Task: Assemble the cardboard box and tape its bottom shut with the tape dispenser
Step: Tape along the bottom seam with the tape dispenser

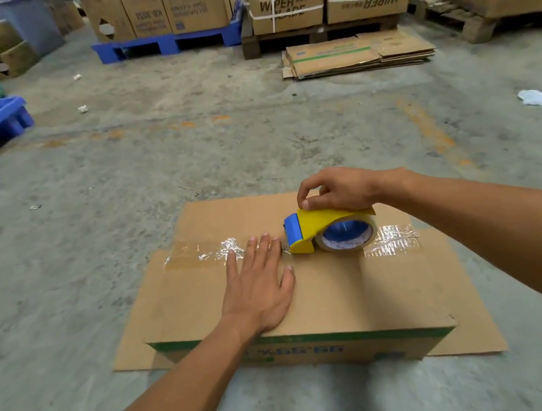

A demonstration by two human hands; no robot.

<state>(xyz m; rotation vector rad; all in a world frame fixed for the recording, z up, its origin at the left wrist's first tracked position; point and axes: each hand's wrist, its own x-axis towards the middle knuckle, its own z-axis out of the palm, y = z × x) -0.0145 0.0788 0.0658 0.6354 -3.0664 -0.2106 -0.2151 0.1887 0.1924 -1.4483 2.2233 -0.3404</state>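
- The cardboard box sits upside down on the concrete floor, its bottom flaps facing up and folded shut.
- Old crinkly tape covers the seam near the box's left edge; more shows near the right edge.
- The left hand lies flat on the near flap, fingers spread, tips on the seam. It should press hard so the flaps stay together.
- The tape dispenser sits on the seam, just right of those fingertips.
- The right hand grips its yellow top, fingers curled round it.
- I think the strip is half done. Pull straight along the seam, keep the roll pushed down, and move the left fingers out of the way first.
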